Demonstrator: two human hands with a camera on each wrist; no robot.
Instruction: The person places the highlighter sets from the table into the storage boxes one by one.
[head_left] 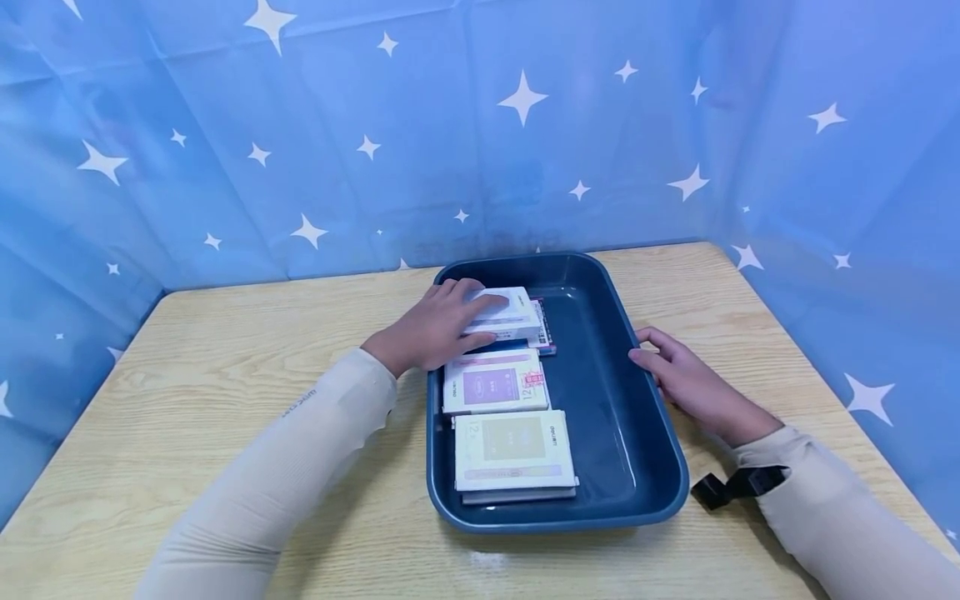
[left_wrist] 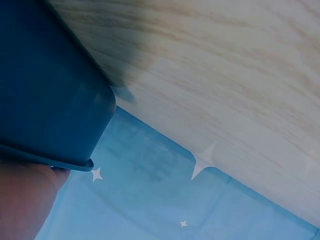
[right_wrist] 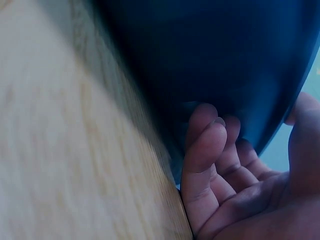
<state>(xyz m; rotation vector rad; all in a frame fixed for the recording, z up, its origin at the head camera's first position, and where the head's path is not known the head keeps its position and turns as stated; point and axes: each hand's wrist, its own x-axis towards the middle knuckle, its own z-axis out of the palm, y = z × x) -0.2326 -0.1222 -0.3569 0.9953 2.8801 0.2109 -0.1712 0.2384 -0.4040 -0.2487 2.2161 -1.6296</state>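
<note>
In the head view, a dark blue plastic tub (head_left: 592,417) stands on the table with white cardboard boxes along its left side. My left hand (head_left: 438,327) reaches over the left rim and holds the far white box (head_left: 517,310), thumb along its near side and a finger across its top. Under that box, flat printed packs (head_left: 544,329) stick out. Nearer lie a box with a purple label (head_left: 495,383) and one with a yellowish label (head_left: 513,450). My right hand (head_left: 678,379) grips the tub's right side, thumb at the rim, curled fingers (right_wrist: 205,150) against the outer wall.
The tub stands on a light wood-grain table (head_left: 247,375). Blue curtains (head_left: 420,133) with white stars hang behind and at both sides. A black strap with a small block (head_left: 738,487) is on the right wrist.
</note>
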